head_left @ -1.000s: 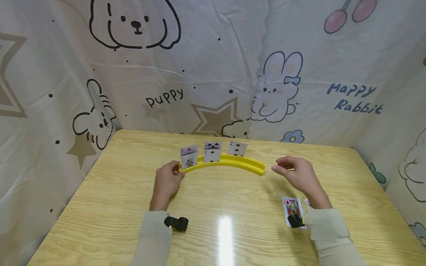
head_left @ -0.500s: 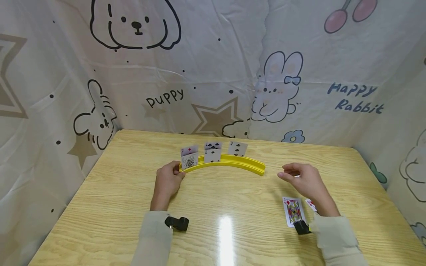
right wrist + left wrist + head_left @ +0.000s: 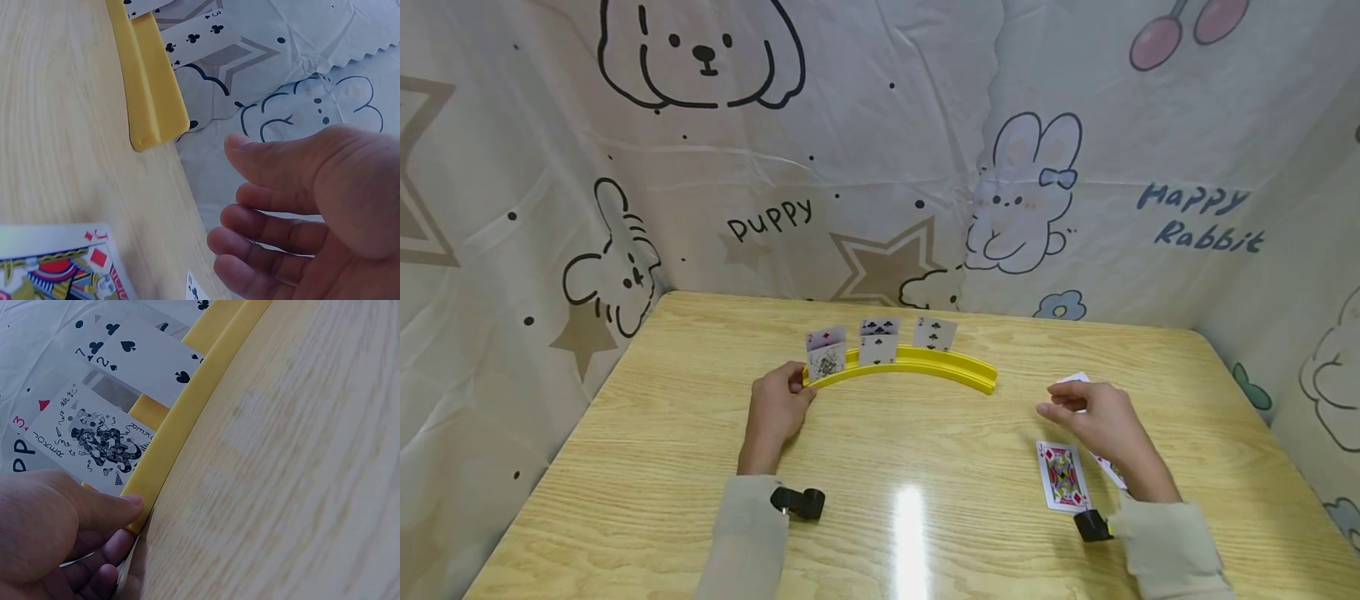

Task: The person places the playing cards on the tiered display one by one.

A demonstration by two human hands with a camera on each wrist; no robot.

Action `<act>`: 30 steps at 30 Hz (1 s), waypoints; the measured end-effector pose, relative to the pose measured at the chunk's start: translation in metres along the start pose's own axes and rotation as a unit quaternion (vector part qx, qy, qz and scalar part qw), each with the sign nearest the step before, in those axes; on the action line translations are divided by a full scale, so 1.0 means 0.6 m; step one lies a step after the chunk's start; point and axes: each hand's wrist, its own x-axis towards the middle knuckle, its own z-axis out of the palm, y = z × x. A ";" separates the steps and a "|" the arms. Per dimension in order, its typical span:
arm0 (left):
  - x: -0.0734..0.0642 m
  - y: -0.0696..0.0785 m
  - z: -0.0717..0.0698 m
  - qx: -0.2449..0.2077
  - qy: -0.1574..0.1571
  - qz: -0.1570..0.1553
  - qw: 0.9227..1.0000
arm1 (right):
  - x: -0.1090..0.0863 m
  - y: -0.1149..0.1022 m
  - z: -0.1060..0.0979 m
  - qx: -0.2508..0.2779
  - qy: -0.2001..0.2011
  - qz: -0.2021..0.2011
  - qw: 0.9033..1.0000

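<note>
My left hand [image 3: 778,408] grips the left end of a curved yellow playing card holder [image 3: 943,358], thumb on its front edge in the left wrist view. Upright in the holder, a joker [image 3: 100,437] stands before a three of diamonds [image 3: 825,336]. Beside them a two of spades [image 3: 147,359] overlaps a seven of clubs [image 3: 879,323], and farther right is a three of clubs [image 3: 194,40]. My right hand [image 3: 1101,421], fingers relaxed and holding nothing, hovers right of the holder. A jack of diamonds [image 3: 1062,477] lies face up on the table near it.
Two more cards lie by my right hand: a red-marked card [image 3: 1111,472] partly covered by the wrist, and a white card [image 3: 1076,377] behind the fingers. The wooden table [image 3: 662,400] ends at a printed cloth backdrop [image 3: 760,275].
My right hand has drawn back from the holder's right end, moving right and toward me over the loose cards. The left hand has kept its grip, and the holder has not moved.
</note>
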 end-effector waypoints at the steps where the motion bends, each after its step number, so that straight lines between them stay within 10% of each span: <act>1: 0.000 0.000 0.000 0.000 0.001 0.001 1.000 | -0.002 0.001 0.000 -0.001 0.000 -0.002 1.000; 30: -0.002 0.002 -0.002 0.001 0.000 -0.001 1.000 | -0.031 0.038 0.008 -0.027 -0.030 0.011 0.999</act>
